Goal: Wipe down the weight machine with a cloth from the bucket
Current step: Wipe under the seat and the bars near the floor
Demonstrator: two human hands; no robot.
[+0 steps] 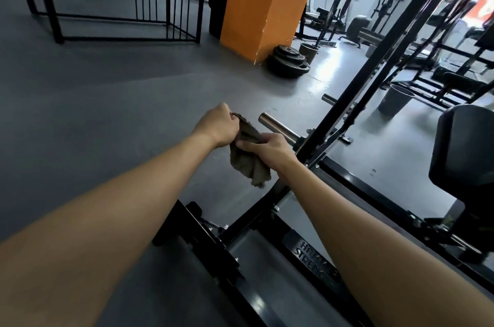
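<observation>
- The left hand (pixel 219 123) has its grip closed on the top corner of the cloth (pixel 250 163), with the fingers curled tight round the fabric.
- The right hand (pixel 270 147) grips the cloth lower down, about its middle. The thumb lies across the near face and the fingers wrap behind.
- The cloth, a dull brown rag, runs on a slant between the two grips. The rest hangs loose below the right hand, its ragged lower edge in front of a slanting black bar of the weight machine (pixel 374 70).
- Both hands hold the cloth in the air above the machine's base rail (pixel 312 257), which bears pale lettering partly hidden by the right forearm.
- A chrome peg (pixel 278 126) juts from the machine just right of the cloth's upper part. The right hand is just beside the peg's inner end; whether cloth and peg touch cannot be told.
- A black pad (pixel 465 150) sits on the machine at the right edge of view, well apart from the hands.
- A grey bucket (pixel 398 99) stands on the floor (pixel 107 102) beyond the machine's upright, well apart from the cloth.
- Farther back, a stack of weight plates (pixel 288 62) lies on the floor at the foot of an orange pillar (pixel 262 0), with a smaller tub (pixel 308 51) just beside it.
</observation>
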